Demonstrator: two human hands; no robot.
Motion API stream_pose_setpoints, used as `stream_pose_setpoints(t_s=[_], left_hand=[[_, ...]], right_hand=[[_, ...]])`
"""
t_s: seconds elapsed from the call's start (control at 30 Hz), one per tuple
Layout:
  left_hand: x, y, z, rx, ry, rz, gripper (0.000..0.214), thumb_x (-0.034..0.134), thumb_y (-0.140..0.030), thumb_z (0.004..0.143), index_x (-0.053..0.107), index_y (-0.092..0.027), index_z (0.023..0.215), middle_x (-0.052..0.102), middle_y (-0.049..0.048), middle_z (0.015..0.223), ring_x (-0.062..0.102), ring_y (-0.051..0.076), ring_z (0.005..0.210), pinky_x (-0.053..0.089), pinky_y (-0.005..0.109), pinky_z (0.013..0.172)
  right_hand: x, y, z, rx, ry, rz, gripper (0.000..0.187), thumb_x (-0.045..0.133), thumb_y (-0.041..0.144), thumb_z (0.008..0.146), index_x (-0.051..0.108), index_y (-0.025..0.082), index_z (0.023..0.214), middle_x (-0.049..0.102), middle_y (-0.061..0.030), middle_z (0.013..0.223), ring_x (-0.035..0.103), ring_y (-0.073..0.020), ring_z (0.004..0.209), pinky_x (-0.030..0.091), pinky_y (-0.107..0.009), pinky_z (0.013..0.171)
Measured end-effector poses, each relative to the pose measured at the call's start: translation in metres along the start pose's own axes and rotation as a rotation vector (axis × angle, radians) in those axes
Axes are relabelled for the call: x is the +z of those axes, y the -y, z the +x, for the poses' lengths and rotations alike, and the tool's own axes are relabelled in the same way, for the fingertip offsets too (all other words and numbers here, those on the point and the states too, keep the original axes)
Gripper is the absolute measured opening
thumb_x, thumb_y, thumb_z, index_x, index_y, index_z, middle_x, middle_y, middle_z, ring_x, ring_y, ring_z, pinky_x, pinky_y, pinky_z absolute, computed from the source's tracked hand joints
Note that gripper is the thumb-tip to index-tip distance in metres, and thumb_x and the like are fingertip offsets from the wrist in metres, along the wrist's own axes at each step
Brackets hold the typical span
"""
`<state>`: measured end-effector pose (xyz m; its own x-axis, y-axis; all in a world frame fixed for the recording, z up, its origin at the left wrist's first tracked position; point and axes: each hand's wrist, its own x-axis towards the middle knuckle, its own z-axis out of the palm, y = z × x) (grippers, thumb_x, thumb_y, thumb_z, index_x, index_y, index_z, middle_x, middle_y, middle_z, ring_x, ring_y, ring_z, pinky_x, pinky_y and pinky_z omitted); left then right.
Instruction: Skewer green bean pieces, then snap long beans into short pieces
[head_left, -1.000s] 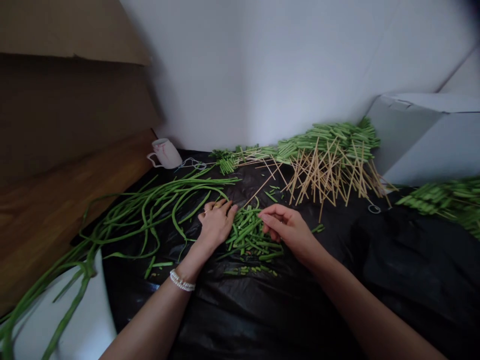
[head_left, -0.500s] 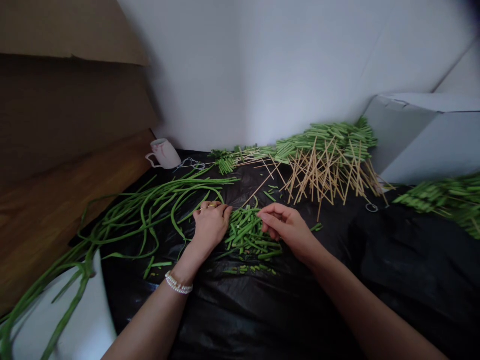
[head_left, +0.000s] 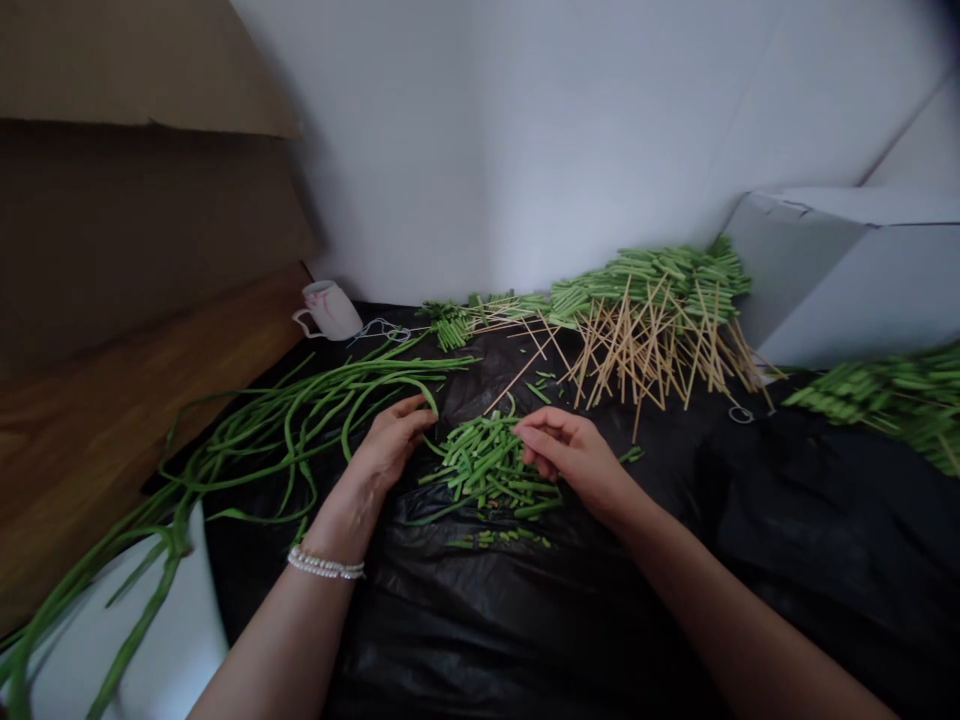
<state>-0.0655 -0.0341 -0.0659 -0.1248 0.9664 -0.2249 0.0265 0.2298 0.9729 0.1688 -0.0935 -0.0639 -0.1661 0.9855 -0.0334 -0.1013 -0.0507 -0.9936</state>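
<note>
A small heap of cut green bean pieces (head_left: pixel 487 465) lies on the black plastic sheet (head_left: pixel 570 620) between my hands. My left hand (head_left: pixel 386 448), with a pearl bracelet on its wrist, sits at the heap's left edge. It is loosely cupped, thumb apart from the fingers, and I see nothing in it. Its fingertips are close to the curved end of a long bean (head_left: pixel 424 392). My right hand (head_left: pixel 574 455) rests on the heap's right side. Its thumb and fingers are pinched together over the pieces, and what they hold is hidden.
Several uncut long beans (head_left: pixel 285 425) trail off to the left over a white surface (head_left: pixel 180 650). Skewered beans on bamboo sticks (head_left: pixel 645 330) are piled at the back, with more (head_left: pixel 892 395) at the right. A white mug (head_left: pixel 328 308) stands by the wall. A grey box (head_left: pixel 862 270) stands at the right and a brown wooden ledge (head_left: pixel 112 400) at the left.
My left hand has come off the heap and drawn back to the left, turning onto its side. My right hand has barely moved.
</note>
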Motion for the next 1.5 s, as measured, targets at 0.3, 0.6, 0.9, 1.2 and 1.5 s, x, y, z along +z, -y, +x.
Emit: stream_pose_setpoints(t_s=[0.3,0.6,0.9,1.2,1.5], left_hand=[[0.013,0.007,0.001,0.102,-0.077,-0.171,0.026,0.071,-0.026,0.07,0.069,-0.015,0.094,0.072,0.006,0.095,0.063,0.013,0.081,0.046,0.022,0.069],[0.032,0.0,-0.037,0.785,0.186,0.498,0.032,0.048,-0.027,0.095,0.065,-0.016,0.121,0.066,0.0041,0.083,0.061,0.016,0.079,0.046,0.029,0.081],[0.043,0.007,-0.059,0.96,0.607,0.819,0.038,0.041,-0.012,0.097,0.059,-0.024,0.128,0.065,0.0068,0.105,0.062,0.018,0.093,0.05,0.029,0.08],[0.041,0.002,-0.056,0.944,0.255,0.639,0.012,0.064,-0.026,0.089,0.069,-0.016,0.086,0.066,0.0011,0.075,0.06,0.012,0.067,0.047,0.022,0.067],[0.04,0.002,-0.055,0.959,0.356,0.813,0.023,0.044,-0.019,0.097,0.063,-0.016,0.11,0.066,0.0059,0.096,0.061,0.015,0.088,0.046,0.025,0.081]], right_hand=[[0.001,0.002,0.0,0.017,-0.005,0.012,0.024,0.068,0.042,0.076,0.065,0.019,0.082,0.061,0.0027,0.059,0.044,-0.0075,0.045,0.029,-0.022,0.042],[-0.002,-0.001,0.003,-0.001,-0.036,0.076,0.034,0.065,0.05,0.079,0.07,0.018,0.087,0.063,0.0003,0.071,0.044,-0.0061,0.046,0.031,-0.022,0.043],[-0.009,-0.003,0.003,0.02,0.068,0.085,0.024,0.069,0.044,0.08,0.075,0.02,0.078,0.065,-0.0003,0.072,0.051,-0.0098,0.062,0.038,-0.023,0.056],[-0.011,0.01,-0.001,-0.162,-0.044,0.299,0.01,0.078,0.032,0.072,0.077,0.026,0.079,0.069,-0.0003,0.085,0.051,-0.0102,0.065,0.042,-0.026,0.062],[-0.01,0.008,0.003,-0.109,-0.081,0.385,0.012,0.079,0.033,0.07,0.077,0.025,0.079,0.067,0.0004,0.079,0.052,-0.0086,0.064,0.042,-0.023,0.059]])
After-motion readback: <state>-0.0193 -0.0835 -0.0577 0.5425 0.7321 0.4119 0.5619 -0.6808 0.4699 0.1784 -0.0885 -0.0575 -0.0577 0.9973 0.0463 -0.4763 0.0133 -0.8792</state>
